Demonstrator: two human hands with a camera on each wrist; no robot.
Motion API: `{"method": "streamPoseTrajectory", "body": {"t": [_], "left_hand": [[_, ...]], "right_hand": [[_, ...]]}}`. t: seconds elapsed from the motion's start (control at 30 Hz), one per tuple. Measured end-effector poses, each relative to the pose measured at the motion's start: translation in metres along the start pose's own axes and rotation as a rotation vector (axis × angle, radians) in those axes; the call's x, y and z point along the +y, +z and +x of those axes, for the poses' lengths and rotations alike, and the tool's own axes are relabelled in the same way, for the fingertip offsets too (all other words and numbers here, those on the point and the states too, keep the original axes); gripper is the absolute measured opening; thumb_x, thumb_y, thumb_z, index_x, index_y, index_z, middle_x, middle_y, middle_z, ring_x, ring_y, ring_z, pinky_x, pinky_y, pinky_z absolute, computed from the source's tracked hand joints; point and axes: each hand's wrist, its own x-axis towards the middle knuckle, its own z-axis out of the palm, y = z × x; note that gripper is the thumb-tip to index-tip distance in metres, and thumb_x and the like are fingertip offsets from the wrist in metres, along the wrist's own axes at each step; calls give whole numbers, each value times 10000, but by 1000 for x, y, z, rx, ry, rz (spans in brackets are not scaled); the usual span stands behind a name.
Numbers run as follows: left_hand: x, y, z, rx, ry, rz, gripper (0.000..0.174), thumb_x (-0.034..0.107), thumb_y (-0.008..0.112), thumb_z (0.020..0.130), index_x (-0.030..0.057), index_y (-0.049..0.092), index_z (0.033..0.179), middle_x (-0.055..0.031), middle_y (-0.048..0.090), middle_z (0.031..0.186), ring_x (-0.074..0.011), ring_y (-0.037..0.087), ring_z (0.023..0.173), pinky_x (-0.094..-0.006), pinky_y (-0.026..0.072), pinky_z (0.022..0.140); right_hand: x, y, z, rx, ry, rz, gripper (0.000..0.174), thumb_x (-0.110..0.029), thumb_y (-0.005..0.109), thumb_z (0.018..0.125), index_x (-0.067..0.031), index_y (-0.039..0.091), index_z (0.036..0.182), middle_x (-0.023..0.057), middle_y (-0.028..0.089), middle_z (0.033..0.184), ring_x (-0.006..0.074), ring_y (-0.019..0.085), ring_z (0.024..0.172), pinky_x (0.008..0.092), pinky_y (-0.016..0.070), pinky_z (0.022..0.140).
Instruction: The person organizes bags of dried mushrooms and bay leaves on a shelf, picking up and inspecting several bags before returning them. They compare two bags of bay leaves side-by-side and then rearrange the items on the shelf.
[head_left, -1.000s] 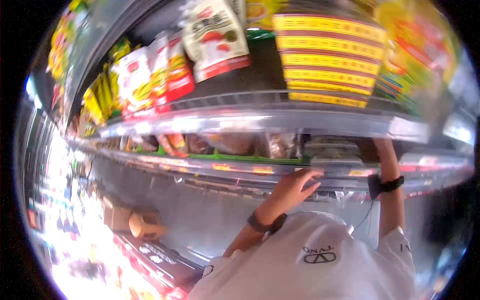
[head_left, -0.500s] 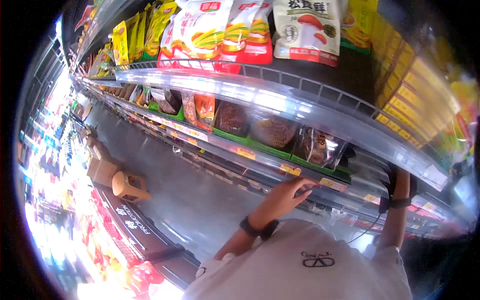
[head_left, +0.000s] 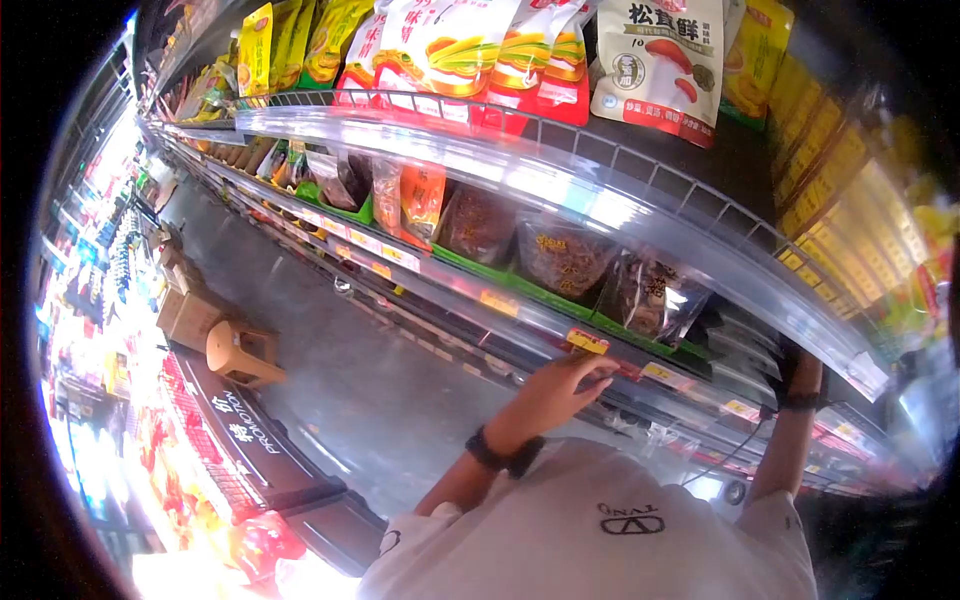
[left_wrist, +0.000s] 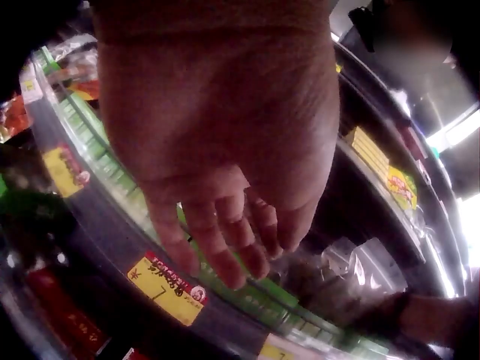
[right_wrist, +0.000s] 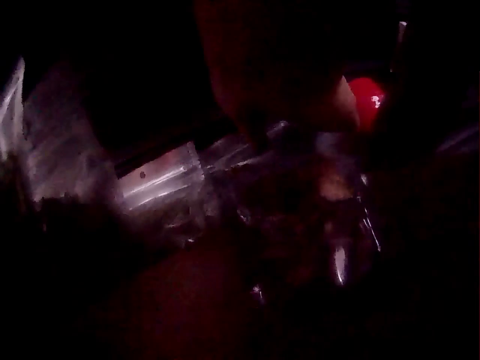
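In the head view the left hand [head_left: 560, 395] is at the lower shelf's front edge beside a yellow price tag [head_left: 587, 341]. Its fingers hang loosely bent and hold nothing, as the left wrist view of the hand [left_wrist: 225, 142] also shows, over the green-lined edge near a yellow tag [left_wrist: 166, 291]. The right forearm [head_left: 785, 445] reaches in under the upper shelf, which hides most of that hand. Very dark in the right wrist view, the right hand [right_wrist: 277, 82] is close to shiny clear plastic packaging [right_wrist: 337, 225]; its grip is unclear.
Seasoning bags [head_left: 450, 50] stand on the upper shelf behind a wire rail [head_left: 560, 130]. Packs of dried goods [head_left: 565, 255] fill green-edged trays below. A tan stool [head_left: 240, 352] and cardboard boxes [head_left: 190, 315] stand on the floor, beside a dark promotion counter [head_left: 240, 440].
The head view has swung right, then steadied, with the shelves now slanting down to the right. The left hand stays by the shelf edge, the right arm still reaching in.
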Motion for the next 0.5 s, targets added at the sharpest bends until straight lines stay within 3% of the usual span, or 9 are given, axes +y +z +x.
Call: {"method": "streamPoseTrajectory", "body": {"t": [0.07,0.1,0.17,0.27,0.5], "left_hand": [[0,1,0,-4,-52,-19,289,205,628,940,76,606,1198,-122,689,1114,-262,680,1011,-376,557,814],[0,2,0,-2,-35,-15,290,207,628,940,73,606,1197,-121,688,1119,-261,680,1010,-376,558,816],[-2,2,0,-1,-2,-6,291,210,628,941,67,606,1194,-121,686,1129,-260,680,1008,-378,561,819],[7,6,0,13,-43,17,285,203,633,939,60,614,1185,-113,687,1142,-244,682,1007,-372,555,839],[31,15,9,-113,-117,3,259,162,641,930,58,638,1168,-98,697,1122,-208,682,1011,-355,530,855]], "right_hand": [[1,1,0,5,48,109,398,-160,487,972,-39,493,1351,143,539,1341,282,498,1238,357,374,1075],[24,46,2,89,92,395,398,-154,502,959,-36,504,1340,153,541,1338,289,495,1241,357,370,1079],[27,52,3,186,107,579,370,-141,521,940,-27,540,1292,172,561,1305,307,508,1218,368,379,1062],[16,29,-7,251,125,368,315,-133,540,921,-15,594,1207,196,602,1228,336,545,1151,396,415,1004],[-23,11,5,495,366,641,308,-190,609,877,-19,632,1133,228,646,1104,392,595,1054,433,467,898]]}}
